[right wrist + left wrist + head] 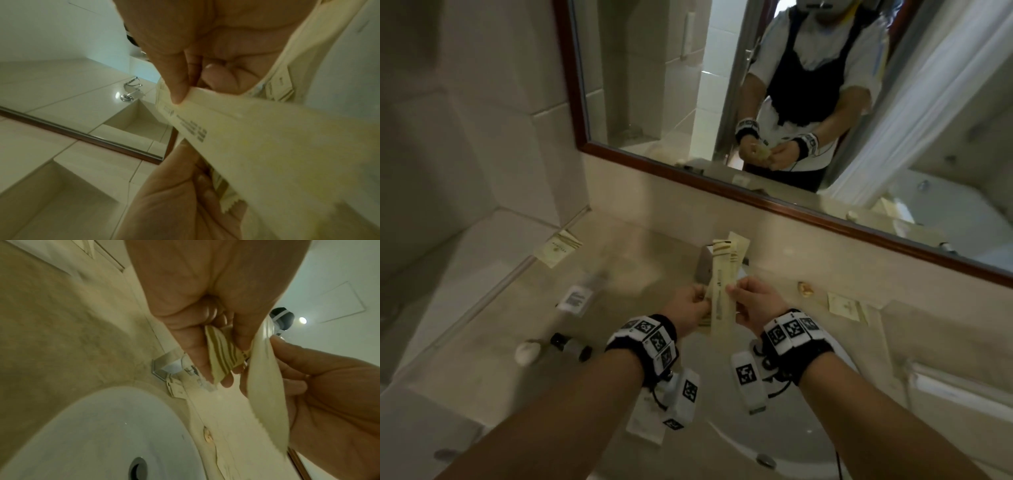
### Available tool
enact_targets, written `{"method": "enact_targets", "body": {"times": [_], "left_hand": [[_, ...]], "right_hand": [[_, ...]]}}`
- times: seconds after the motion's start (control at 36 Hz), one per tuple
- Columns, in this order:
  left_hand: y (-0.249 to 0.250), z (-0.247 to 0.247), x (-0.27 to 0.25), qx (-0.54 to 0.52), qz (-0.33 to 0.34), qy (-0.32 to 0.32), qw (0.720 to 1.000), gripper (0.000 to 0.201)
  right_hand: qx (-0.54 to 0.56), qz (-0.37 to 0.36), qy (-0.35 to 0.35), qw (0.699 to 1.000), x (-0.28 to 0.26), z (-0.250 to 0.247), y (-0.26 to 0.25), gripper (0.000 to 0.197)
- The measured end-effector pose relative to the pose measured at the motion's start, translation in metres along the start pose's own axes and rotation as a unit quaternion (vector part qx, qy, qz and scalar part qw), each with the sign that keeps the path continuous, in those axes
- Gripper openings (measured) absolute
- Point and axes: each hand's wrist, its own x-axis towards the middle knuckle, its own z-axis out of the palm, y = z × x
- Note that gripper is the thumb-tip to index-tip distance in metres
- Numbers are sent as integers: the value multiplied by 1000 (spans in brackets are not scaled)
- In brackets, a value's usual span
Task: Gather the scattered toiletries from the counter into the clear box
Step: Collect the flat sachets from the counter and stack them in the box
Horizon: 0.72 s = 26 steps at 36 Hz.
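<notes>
Several flat cream sachets (722, 294) sit bunched between both hands above the tabletop (493, 346): left hand (690, 303) fingers (197, 353) curl round the striped ones, right hand (751, 301) thumb and fingers (176, 84) pinch the long one's edge. Likely v. light, thin, floppy, slick film, so grip mid-length w/ flat pinch, not the tips. Clear box (703, 270) appears just beyond the fingers.

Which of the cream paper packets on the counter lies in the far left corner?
The striped square packet beside the wall; the other one lies right of the hands.
</notes>
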Motion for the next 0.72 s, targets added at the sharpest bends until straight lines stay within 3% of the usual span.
{"method": "enact_targets", "body": {"times": [0.22, 0.31, 0.42, 0.61, 0.72], "left_hand": [[34, 72, -8, -51, -5, -34, 998, 19], [45, 110, -15, -75, -19, -67, 995, 19], [57, 165, -25, -110, -32, -114, 987, 22], [66, 274, -33, -106, -67, -164, 978, 37], [59, 333, -32, -48, -38, -234, 970, 38]], "right_hand": [[105, -35, 39, 993, -38, -69, -5, 27], [117, -39, 58, 991, -56, -105, -4, 14], [137, -30, 118, 983, -77, -160, 2, 29], [110, -26, 188, 976, -111, -260, 16, 22], [88, -25, 201, 975, -121, -313, 36, 22]]}}
